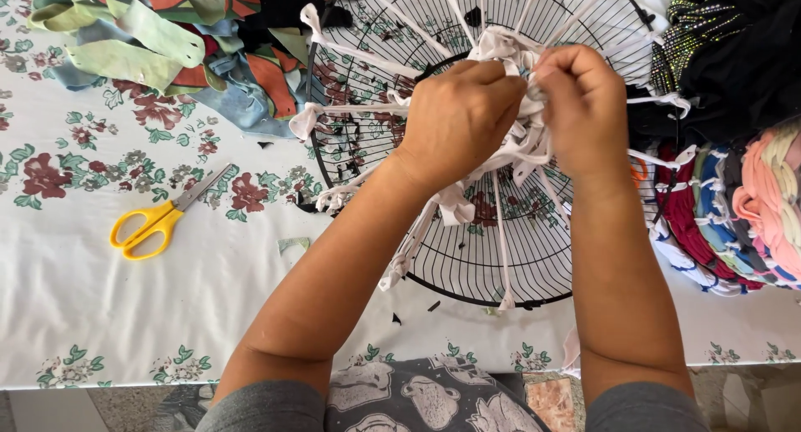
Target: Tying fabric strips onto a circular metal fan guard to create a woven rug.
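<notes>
Centrally, a bundle of white fabric strips (517, 140) is gathered at the hub of a round black wire fan guard (467, 257). The guard lies flat on the counter (125, 307), toward its far right part, and the strips radiate from the hub to the rim, where several are knotted.

The left hand (459, 119) is closed in a fist on the strips at the left side of the hub, knuckles up. The right hand (584, 106) is closed on the same bundle from the right, with its fingertips pinching the fabric at the top of the hub. Both hands touch the bundle and lie just beside each other. Both forearms cross the near rim of the guard.

Small dark fabric scraps (434, 305) lie on the counter below the guard.

A white tablecloth printed with red flowers and green leaves covers the counter. Yellow-handled scissors (158, 219) lie on it, well apart from the guard to the left, blades shut and pointing toward the guard.

A heap of green, orange and blue fabric pieces (167, 40) occupies the far left corner, touching the guard rim. To the right of the guard lie a dark garment with small bright studs (734, 48) and a rolled mat of braided multicoloured strips (751, 215).
</notes>
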